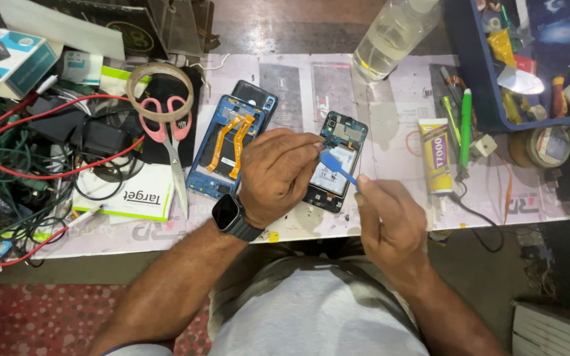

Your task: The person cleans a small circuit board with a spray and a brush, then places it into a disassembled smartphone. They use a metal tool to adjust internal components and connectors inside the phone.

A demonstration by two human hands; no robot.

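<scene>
2 hands over opened phone (334, 161) mid-desk (404, 99) | left hand (278, 171) fingers pinched on phone's top edge | right hand (390, 224) fingers clamped on blue pry tool (338, 168), tip up-left on board | phone long axis runs away from body | left nearer

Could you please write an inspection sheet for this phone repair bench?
Surface: pale printed work mat, worn and stained.
Job's things: opened phone with battery showing; blue pry tool over it; blue phone frame with orange flex strips beside it.
Clutter: pink-handled scissors, tape roll, glue tube, clear bottle, blue parts bin.
Hands: left hand, wearing a watch, rests on the opened phone; right hand grips the pry tool.
Cables: red cable in a tangle of wires at the left.
Surroundings: red patterned rug below.
</scene>
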